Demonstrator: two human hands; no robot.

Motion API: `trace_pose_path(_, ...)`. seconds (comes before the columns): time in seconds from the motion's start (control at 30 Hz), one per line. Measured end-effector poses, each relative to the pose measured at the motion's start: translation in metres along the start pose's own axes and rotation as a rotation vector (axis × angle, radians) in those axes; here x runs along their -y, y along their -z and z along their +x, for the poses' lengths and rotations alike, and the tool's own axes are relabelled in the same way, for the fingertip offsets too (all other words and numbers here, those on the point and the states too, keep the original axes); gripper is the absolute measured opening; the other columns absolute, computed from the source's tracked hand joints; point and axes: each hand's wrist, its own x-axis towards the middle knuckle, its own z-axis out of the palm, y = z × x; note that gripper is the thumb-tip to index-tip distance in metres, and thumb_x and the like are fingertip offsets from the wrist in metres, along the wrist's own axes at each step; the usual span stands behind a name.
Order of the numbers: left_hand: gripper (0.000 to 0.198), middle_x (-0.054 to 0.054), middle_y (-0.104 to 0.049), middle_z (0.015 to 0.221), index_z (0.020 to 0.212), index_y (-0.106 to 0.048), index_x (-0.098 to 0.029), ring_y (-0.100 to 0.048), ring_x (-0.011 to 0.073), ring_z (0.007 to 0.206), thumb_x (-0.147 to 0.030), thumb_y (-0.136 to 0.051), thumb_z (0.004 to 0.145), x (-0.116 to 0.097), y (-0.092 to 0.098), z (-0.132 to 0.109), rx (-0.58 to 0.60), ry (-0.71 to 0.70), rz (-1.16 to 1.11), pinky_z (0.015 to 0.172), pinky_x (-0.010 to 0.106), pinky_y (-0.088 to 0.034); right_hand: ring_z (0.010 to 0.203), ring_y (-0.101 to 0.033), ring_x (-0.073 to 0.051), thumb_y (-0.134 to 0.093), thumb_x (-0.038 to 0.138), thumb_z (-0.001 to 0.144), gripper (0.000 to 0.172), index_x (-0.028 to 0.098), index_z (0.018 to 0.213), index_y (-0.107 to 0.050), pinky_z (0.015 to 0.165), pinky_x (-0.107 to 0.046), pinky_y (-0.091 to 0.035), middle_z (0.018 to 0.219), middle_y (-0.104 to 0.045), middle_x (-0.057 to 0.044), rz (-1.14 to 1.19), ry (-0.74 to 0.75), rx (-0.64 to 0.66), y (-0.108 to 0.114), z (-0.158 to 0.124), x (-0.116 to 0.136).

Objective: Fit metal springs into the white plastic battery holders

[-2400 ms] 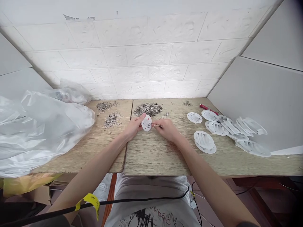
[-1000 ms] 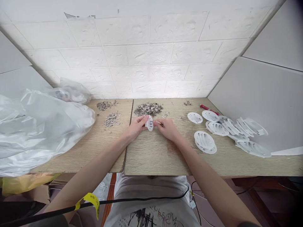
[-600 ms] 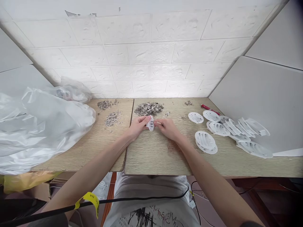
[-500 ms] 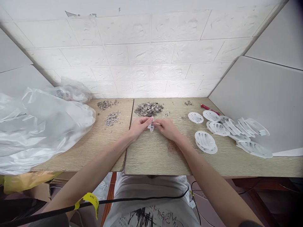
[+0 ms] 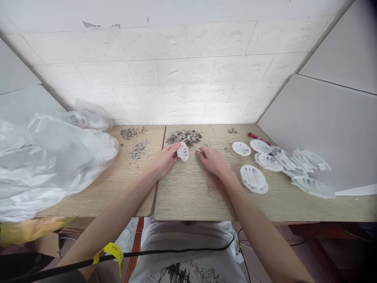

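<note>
My left hand (image 5: pixel 166 158) grips a small white oval plastic piece (image 5: pixel 183 151) by its left edge, held just above the wooden table (image 5: pixel 188 188). My right hand (image 5: pixel 212 160) sits a little to the right of the piece, fingers pinched on a thin stick-like tool (image 5: pixel 200 151) that points toward it. A pile of small grey metal bits (image 5: pixel 184 136) lies just beyond both hands.
Two smaller heaps of metal bits (image 5: pixel 139 149) lie at the back left. Several white oval plastic pieces (image 5: pixel 253 179) are spread over the right side, with a red tool (image 5: pixel 258 138) behind them. A big clear plastic bag (image 5: pixel 50 161) covers the left end. Grey panels stand at both sides.
The white piece was turned edge-on and is now face-up again. My right hand has drawn slightly away to the right, leaving a gap between the tool and the piece.
</note>
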Motion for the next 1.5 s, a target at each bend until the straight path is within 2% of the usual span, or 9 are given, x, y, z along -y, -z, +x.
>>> trace_pose_path(0.23,0.032,0.008,-0.069,0.095,0.101,-0.066,-0.013,-0.062,0.0138,0.077,-0.011,-0.064,0.070,-0.001,0.003,0.002,-0.063,0.081,-0.046,0.072,0.027,-0.049,0.088,-0.057,-0.019,-0.046,0.022,0.092,0.019,0.018,0.101,-0.063,0.069,-0.026,-0.035,0.100,-0.063,-0.008,-0.028,0.024,-0.025,0.000,-0.002,0.002)
trace_pose_path(0.37,0.027,0.005,-0.068,0.085,0.093,-0.067,-0.014,-0.059,0.0129,0.067,-0.022,-0.072,0.068,0.006,0.009,0.005,-0.129,-0.007,0.236,0.064,0.026,-0.046,0.083,-0.055,-0.017,-0.046,0.023,0.092,0.019,0.018,0.100,-0.063,0.067,-0.026,-0.034,0.096,-0.060,-0.007,0.001,0.021,-0.023,0.000,-0.002,0.001)
trace_pose_path(0.57,0.020,0.006,-0.066,0.090,0.087,-0.064,-0.015,-0.060,0.0167,0.075,-0.028,-0.065,0.072,0.004,0.011,0.003,-0.084,-0.177,0.570,0.066,0.029,-0.046,0.078,-0.053,-0.017,-0.047,0.024,0.091,0.016,0.018,0.091,-0.062,0.063,-0.026,-0.033,0.090,-0.057,-0.006,0.028,0.037,-0.016,-0.001,-0.001,-0.001)
trace_pose_path(0.73,0.013,0.008,-0.060,0.092,0.084,-0.064,-0.015,-0.055,0.0193,0.083,-0.020,-0.054,0.077,-0.004,0.017,0.002,-0.045,-0.435,1.149,0.072,0.031,-0.043,0.077,-0.052,-0.016,-0.047,0.025,0.092,0.016,0.018,0.085,-0.060,0.063,-0.026,-0.033,0.088,-0.056,-0.006,0.031,0.046,-0.024,0.000,-0.002,-0.001)
trace_pose_path(0.9,0.011,0.007,-0.059,0.085,0.081,-0.060,-0.015,-0.052,0.0179,0.076,-0.017,-0.051,0.077,-0.011,0.025,0.001,0.042,-0.397,1.376,0.069,0.030,-0.040,0.075,-0.051,-0.016,-0.046,0.025,0.092,0.017,0.018,0.083,-0.059,0.063,-0.026,-0.033,0.088,-0.057,-0.006,0.030,0.044,-0.028,-0.001,-0.002,-0.002)
trace_pose_path(0.97,0.010,0.004,-0.058,0.076,0.079,-0.060,-0.015,-0.050,0.0152,0.068,-0.020,-0.052,0.077,-0.015,0.028,0.000,0.104,-0.355,1.295,0.063,0.028,-0.039,0.074,-0.051,-0.016,-0.046,0.025,0.092,0.017,0.018,0.083,-0.058,0.063,-0.026,-0.033,0.088,-0.057,-0.006,0.023,0.040,-0.030,-0.001,-0.002,-0.002)
trace_pose_path(1.1,0.014,0.001,-0.058,0.067,0.076,-0.064,-0.015,-0.048,0.0113,0.058,-0.026,-0.054,0.076,-0.031,0.027,-0.008,0.411,-0.216,1.067,0.054,0.022,-0.036,0.076,-0.053,-0.016,-0.045,0.026,0.093,0.019,0.017,0.085,-0.059,0.065,-0.026,-0.034,0.090,-0.058,-0.007,0.028,0.040,-0.021,0.000,-0.001,-0.001)
trace_pose_path(1.27,0.011,-0.002,-0.057,0.053,0.062,-0.067,-0.016,-0.045,0.0090,0.048,-0.014,-0.056,0.061,-0.051,0.012,-0.011,0.786,0.052,1.232,0.048,0.021,-0.030,0.079,-0.054,-0.016,-0.044,0.027,0.093,0.020,0.017,0.087,-0.060,0.067,-0.026,-0.035,0.092,-0.059,-0.007,0.032,0.039,-0.016,0.000,-0.001,-0.001)
trace_pose_path(1.5,0.016,-0.004,-0.049,0.036,0.036,-0.056,-0.020,-0.036,0.0101,0.035,-0.005,-0.058,0.041,-0.042,-0.008,0.004,0.813,0.084,1.400,0.043,0.025,-0.023,0.079,-0.055,-0.016,-0.045,0.026,0.093,0.019,0.017,0.087,-0.060,0.066,-0.025,-0.034,0.093,-0.060,-0.007,0.049,0.048,-0.021,-0.001,-0.001,-0.003)
